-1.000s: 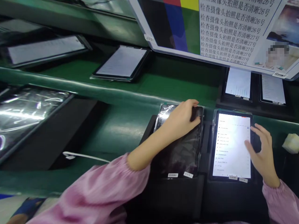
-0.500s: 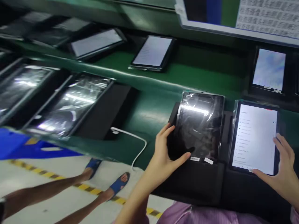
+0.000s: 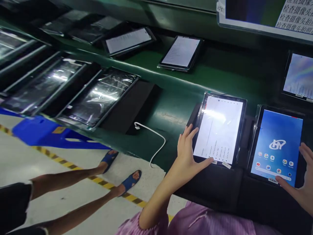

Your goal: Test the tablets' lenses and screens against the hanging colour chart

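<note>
Green conveyor belt (image 3: 176, 94) runs across the view, with a yellow-and-black taped floor (image 3: 73, 168) beyond it. A co-worker's legs (image 3: 73, 182) in blue sandals (image 3: 132, 182) stand on that floor. Film-wrapped tablets (image 3: 97, 98) sit dark up the belt; further tablets with lit screens (image 3: 181, 52) lie past them. White cable (image 3: 156, 137) lies on the belt.

In hand: two tablets side by side in black cradles (image 3: 215, 186), nearest the person. Left tablet (image 3: 218, 129) is lit, showing a text list, with glare across it. Right tablet (image 3: 276, 147) shows a blue home screen with an HY logo and app icons.

Left hand (image 3: 188, 150): fingers spread and open, against the left tablet's lower left edge, thumb reaching along its bottom edge. No clear grip.

Right hand (image 3: 303, 186): partly out of frame, open, thumb at the right tablet's bottom edge, fingers (image 3: 305, 151) at its right side. No clear grip either.
</note>
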Motion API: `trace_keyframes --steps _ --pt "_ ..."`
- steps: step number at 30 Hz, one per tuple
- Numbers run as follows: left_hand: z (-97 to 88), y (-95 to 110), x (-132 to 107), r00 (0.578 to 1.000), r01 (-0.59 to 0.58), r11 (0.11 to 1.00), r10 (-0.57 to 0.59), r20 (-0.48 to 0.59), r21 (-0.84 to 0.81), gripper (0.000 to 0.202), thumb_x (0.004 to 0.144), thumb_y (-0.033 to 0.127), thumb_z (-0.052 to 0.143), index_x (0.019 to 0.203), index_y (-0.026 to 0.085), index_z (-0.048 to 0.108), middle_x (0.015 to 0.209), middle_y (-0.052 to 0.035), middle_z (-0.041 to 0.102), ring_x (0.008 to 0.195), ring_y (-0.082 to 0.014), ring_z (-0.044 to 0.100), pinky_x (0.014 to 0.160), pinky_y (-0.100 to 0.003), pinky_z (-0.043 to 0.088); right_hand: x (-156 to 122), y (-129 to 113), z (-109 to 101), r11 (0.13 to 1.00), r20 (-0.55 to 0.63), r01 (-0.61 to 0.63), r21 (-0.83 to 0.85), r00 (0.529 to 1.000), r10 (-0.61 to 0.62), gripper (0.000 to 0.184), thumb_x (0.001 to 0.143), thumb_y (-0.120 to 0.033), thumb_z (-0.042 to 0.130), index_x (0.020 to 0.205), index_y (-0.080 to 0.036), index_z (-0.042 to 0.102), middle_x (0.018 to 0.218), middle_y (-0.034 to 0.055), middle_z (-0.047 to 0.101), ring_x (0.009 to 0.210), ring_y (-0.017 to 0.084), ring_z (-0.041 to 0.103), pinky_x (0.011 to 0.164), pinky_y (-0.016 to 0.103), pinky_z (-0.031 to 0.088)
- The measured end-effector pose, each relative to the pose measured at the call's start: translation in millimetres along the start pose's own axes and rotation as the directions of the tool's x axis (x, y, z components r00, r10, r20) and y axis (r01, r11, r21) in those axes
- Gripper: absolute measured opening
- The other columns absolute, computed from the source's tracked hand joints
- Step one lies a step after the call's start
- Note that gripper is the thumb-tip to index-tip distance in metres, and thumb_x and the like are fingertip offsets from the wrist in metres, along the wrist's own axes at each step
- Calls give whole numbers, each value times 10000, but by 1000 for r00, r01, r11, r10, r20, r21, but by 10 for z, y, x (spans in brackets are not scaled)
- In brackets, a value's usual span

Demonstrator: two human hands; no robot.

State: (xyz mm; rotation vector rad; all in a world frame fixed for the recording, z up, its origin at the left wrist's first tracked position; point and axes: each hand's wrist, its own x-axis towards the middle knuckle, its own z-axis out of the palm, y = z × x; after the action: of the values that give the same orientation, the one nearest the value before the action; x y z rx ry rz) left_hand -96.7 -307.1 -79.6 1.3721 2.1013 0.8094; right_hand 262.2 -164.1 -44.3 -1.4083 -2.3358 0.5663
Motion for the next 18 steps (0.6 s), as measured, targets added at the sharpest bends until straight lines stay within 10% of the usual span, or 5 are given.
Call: trace_keyframes --steps 8,13,18 --pt "24 156 130 985 -103 985 120 -120 141 796 959 515 658 1583 281 222 1688 -248 167 1582 -480 96 1183 -804 130 -11 102 1 1000 42 -18 0 999 18 1075 791 -692 767 1635 -375 183 1678 100 211 1505 473 243 1069 749 432" --pt "67 436 403 878 -426 810 478 -32 403 411 1002 422 621 1406 356 586 1689 -131 271 1589 -423 158 1247 -695 136 -15 148 52 999 26 -38 36 999 37 1016 812 -671 759 1625 -375 226 1670 90 224 1515 473 221 1059 717 470" --pt "46 316 588 811 -531 724 584 17 441 344 982 391 648 1314 305 678 1651 -133 383 1556 -412 279 1266 -632 175 23 22 15 999 -40 2 52 999 0 857 927 -554 696 1620 -343 239 1640 111 269 1517 398 274 1167 666 381"
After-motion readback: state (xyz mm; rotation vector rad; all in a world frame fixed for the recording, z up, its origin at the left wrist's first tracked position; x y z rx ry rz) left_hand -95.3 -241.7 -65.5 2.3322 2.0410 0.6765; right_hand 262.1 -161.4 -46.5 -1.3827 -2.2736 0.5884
